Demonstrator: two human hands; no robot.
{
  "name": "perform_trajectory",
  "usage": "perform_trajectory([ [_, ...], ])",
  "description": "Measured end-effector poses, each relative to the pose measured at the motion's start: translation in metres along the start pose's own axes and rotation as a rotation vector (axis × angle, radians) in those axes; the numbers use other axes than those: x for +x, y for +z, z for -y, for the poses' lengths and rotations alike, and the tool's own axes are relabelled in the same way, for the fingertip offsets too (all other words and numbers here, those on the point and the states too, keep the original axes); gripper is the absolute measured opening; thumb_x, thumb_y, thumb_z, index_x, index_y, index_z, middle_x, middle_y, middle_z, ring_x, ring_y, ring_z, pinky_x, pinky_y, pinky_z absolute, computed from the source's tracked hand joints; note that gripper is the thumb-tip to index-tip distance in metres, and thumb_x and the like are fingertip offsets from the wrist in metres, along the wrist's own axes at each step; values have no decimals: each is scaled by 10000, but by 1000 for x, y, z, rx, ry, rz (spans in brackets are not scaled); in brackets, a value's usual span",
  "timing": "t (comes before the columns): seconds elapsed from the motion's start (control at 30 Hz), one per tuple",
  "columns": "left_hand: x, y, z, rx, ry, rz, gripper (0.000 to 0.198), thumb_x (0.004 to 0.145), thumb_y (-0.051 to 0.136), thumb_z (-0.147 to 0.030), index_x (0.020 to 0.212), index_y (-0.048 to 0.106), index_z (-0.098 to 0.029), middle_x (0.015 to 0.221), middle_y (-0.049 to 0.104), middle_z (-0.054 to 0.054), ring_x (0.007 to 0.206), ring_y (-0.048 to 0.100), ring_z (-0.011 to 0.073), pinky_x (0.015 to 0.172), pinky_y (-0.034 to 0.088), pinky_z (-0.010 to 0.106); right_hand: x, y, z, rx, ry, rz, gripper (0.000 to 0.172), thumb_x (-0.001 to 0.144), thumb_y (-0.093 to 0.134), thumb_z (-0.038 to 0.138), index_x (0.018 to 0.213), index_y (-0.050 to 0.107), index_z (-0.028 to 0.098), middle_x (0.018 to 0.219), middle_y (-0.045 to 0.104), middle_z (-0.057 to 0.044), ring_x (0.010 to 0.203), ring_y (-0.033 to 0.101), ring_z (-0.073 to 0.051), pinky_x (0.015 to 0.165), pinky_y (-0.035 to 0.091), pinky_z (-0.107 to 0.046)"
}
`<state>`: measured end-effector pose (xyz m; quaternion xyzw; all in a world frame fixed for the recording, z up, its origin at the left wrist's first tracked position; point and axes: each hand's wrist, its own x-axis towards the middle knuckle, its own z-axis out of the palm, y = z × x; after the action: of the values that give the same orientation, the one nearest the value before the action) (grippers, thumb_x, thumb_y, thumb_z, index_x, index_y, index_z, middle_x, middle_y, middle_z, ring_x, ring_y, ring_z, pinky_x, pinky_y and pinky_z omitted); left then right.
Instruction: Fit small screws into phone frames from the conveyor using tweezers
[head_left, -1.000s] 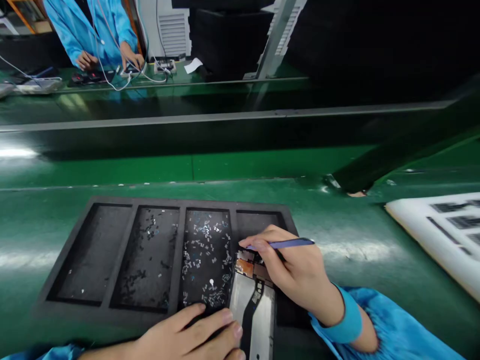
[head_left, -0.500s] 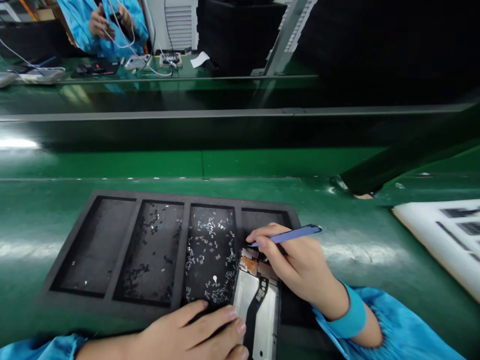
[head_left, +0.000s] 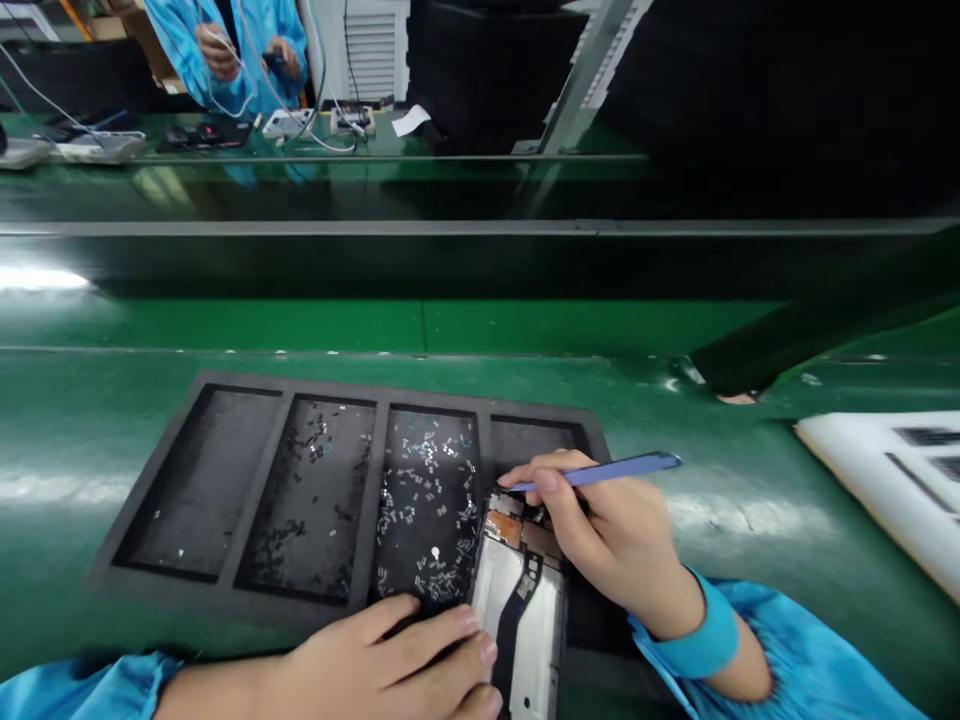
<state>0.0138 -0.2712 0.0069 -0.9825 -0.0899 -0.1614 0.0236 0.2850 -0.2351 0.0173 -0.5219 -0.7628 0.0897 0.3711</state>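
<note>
An opened phone (head_left: 544,620) lies over the right half of the tray (head_left: 372,500), the fingers of the left hand (head_left: 382,665) against it, presumably steadying; whether they grip, I cannot tell. Toward the tray's far edge, the right hand (head_left: 611,525) pinches a purple tool (head_left: 622,468) near its tip, likely for control.

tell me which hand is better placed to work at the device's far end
Probably the right hand: it grips the purple tool near the far end of the opened device. The left hand lies at its left edge, lower down.
</note>
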Motion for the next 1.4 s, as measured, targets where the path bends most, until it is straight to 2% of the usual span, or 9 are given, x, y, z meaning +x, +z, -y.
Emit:
perform_trajectory([
  [0.43,-2,-2,-1,-21,16,25,319,1067,425,-305,1286,656,-316,1426,597,-48,1351,514,168,925,559,282,-5,1,-2,-19,38,2,247,1041,472,221,889,666,199,819,757,-4,619,694,-117,573,512,-245],
  [0.57,-2,-4,0,-21,10,6,288,1053,468,-302,1261,666,-308,1422,601,-30,1346,517,178,923,557,297,-3,-6,-2,152,16,-13,174,1018,488,197,934,641,202,836,743,-41,704,714,-159,613,558,-273],
  [0.7,-1,-6,0,-20,7,-2,289,1048,470,-291,1250,676,-300,1390,625,-27,1318,535,177,923,552,305,-6,-17,-4,315,-66,80,115,1004,498,221,987,610,204,708,660,-27,593,645,-164,525,535,-287],
  [0.8,1,-8,-1,-4,25,1,281,1038,495,-289,1253,676,-299,1364,644,-25,1271,565,170,913,547,294,-13,-24,3,204,-201,103,101,997,517,197,989,618,194,693,662,-27,584,646,-161,515,541,-280],
  [0.93,4,-8,-4,-15,10,-19,306,1040,456,-244,1225,696,-285,1262,697,-27,1162,608,144,877,540,260,-24,-33,23,-96,-492,184,79,952,616,141,1001,678,141,809,750,-77,719,717,-199,650,626,-340],
  [1.03,4,-6,-6,-42,-11,-48,314,1040,448,-247,1222,701,-282,1240,704,-30,1154,607,147,882,538,263,-30,-36,33,-144,-497,233,79,940,633,111,996,688,125,837,774,-77,761,730,-202,666,648,-358],
  [1.2,2,-3,-6,-74,-19,-69,292,1039,474,-246,1223,697,-288,1268,691,-46,1174,597,138,906,529,259,-32,-32,30,-167,-483,259,115,884,695,61,993,694,97,866,781,-78,790,745,-205,707,662,-358],
  [1.4,1,0,-5,-87,-26,-83,309,1041,453,-244,1232,693,-282,1287,684,-36,1188,591,146,917,526,260,-23,-28,30,-161,-514,295,117,872,711,80,986,706,100,825,766,-83,732,738,-222,626,644,-360],
])
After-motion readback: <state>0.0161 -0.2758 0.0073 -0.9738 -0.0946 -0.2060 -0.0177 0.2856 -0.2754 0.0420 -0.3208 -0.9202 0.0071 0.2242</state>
